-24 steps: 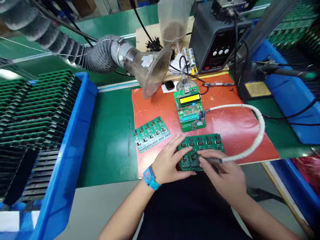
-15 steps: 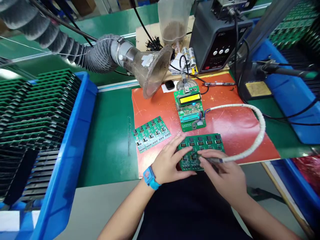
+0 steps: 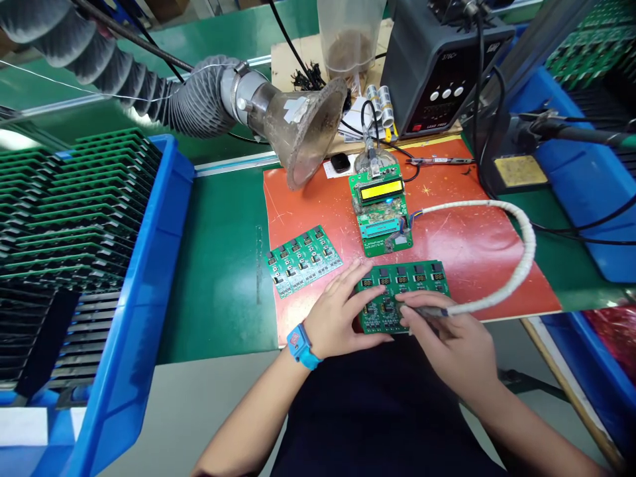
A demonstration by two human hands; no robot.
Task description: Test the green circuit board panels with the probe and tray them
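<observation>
A green circuit board panel [image 3: 420,277] with several small digit displays lies at the near edge of the red mat. My left hand [image 3: 340,311], with a blue wrist strap, grips its left end: the thumb lies along the near edge and the index finger rests on top. Pinched in my right hand [image 3: 450,338] is a dark probe [image 3: 430,311] on a white-wrapped cable [image 3: 521,265]. The probe points at the middle of the panel; its tip is hidden by my fingers. The cable runs to a green programmer board [image 3: 380,212] with a lit yellow screen.
A second circuit board panel [image 3: 305,260] lies to the left on the red mat [image 3: 472,252]. A blue bin [image 3: 163,218] of racked boards stands at left, another bin [image 3: 571,172] at right. Behind are a fume extraction hood [image 3: 308,136] and a soldering station [image 3: 437,79].
The camera view has shifted slightly. My hands, the panel and the probe keep nearly the same places relative to each other.
</observation>
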